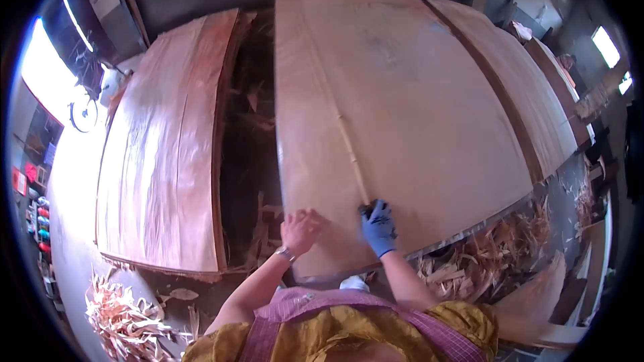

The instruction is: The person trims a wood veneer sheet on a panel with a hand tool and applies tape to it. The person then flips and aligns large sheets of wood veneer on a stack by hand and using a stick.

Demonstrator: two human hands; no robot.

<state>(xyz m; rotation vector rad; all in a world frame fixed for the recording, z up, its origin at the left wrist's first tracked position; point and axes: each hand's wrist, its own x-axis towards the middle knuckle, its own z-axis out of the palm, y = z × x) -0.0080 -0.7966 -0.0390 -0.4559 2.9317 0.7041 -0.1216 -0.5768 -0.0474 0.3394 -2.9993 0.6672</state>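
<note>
A large pale wood veneer sheet (416,141) lies on top of a stack in front of me. My right hand (380,231), in a blue glove, is closed around the near end of a thin bamboo stick (350,151). The stick runs away from me across the sheet, and its far end is hard to make out. My bare left hand (302,230), with a watch (285,253) at the wrist, rests at the sheet's near left edge. Its fingers lie on the surface and hold nothing that I can see.
A second veneer stack (161,147) stands to the left, across a dark gap. Another stack (520,70) is at the right. Veneer scraps (127,318) lie on the floor at lower left, and more wood shavings (496,251) are at lower right. A bicycle wheel (84,114) shows near the bright doorway.
</note>
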